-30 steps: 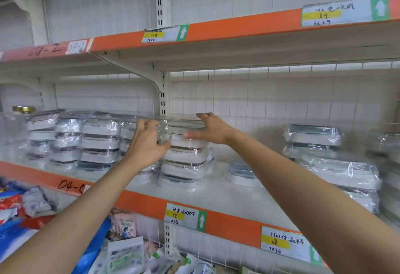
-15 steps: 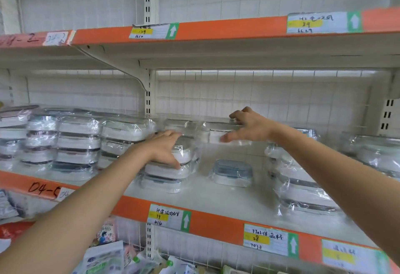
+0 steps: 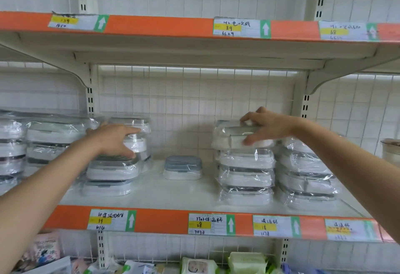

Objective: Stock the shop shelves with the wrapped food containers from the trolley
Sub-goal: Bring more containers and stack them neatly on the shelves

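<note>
Right hand (image 3: 267,127) carried wrapped container (image 3: 236,136) rightward onto right stack (image 3: 245,176).

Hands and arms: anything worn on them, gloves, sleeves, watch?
No. The left hand and right hand are bare, with no gloves and no rings visible. Both forearms are uncovered as far as the frame shows, with no sleeve, watch or band.

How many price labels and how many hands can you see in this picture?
Price labels on the upper orange strip: 3
Price labels on the lower orange strip: 4
Hands, left hand and right hand holding a wrapped container: 2
Total: 9
</note>
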A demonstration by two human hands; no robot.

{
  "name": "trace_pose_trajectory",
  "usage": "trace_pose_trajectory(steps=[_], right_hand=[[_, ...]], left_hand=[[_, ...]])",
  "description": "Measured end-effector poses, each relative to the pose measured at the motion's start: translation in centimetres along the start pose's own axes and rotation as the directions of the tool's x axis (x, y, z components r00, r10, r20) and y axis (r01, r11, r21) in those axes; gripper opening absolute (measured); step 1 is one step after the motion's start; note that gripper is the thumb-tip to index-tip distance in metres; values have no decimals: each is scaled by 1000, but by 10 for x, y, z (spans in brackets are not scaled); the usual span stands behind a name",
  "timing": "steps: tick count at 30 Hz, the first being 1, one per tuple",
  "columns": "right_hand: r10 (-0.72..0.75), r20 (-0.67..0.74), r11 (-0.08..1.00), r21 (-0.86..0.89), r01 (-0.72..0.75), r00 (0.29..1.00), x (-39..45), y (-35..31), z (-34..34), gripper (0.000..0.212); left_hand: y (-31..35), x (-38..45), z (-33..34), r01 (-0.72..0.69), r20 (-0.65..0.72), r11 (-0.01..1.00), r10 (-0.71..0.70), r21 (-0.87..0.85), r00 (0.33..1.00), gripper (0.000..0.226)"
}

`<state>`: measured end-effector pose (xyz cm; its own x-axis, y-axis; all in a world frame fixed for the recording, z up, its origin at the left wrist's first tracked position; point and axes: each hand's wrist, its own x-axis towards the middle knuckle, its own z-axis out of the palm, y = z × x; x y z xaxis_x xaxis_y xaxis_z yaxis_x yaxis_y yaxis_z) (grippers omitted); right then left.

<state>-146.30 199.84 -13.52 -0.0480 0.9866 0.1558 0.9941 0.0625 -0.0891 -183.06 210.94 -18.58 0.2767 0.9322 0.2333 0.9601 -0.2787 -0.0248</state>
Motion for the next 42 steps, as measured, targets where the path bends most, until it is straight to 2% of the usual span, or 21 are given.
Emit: trace_pose_trajectory(steps=[4, 7, 14, 18, 25, 30, 34, 37, 39, 42], right_hand=[[77, 46, 993, -89, -73, 996, 2, 8, 3, 70], [76, 44, 996, -58, -74, 996, 3, 8, 1, 65], [11, 2, 999, -52, -11, 1000, 2, 4, 4, 60], [-71, -29, 997, 0, 71, 997, 3, -1, 10, 57], [-99, -74, 995, -35, 97, 992, 7, -10, 14, 56], [-228, -133, 973, -63, 222, 964, 14, -42, 17, 57], [-332, -154, 941, -122, 316, 931, 24, -75, 20, 56], [-390, -142, 920, -112, 377, 910, 34, -103, 28, 54], [-411, -120, 911, -94, 402, 904, 45, -118, 39, 55], [-420, -58, 907, -64, 416, 906, 63, -140, 62, 57]], left_hand=[[39, -16, -5, -35, -138, 997, 26, -68, 990, 83], [72, -20, 3, -138, -184, 982, 114, -125, 976, 84], [134, -33, 63, -212, -44, 973, 209, -90, 977, 83], [142, -33, 81, -180, 10, 978, 182, -109, 983, 73], [130, -29, 91, -225, -1, 966, 227, -125, 974, 66], [124, -32, 85, -249, -77, 963, 242, -98, 967, 60], [101, -35, 70, -244, -216, 947, 199, -207, 956, 50], [71, -35, 56, -198, -309, 947, 115, -254, 944, 41], [48, -37, 49, -123, -327, 958, 33, -259, 944, 41], [15, -42, 47, 21, -280, 967, -95, -255, 955, 54]])
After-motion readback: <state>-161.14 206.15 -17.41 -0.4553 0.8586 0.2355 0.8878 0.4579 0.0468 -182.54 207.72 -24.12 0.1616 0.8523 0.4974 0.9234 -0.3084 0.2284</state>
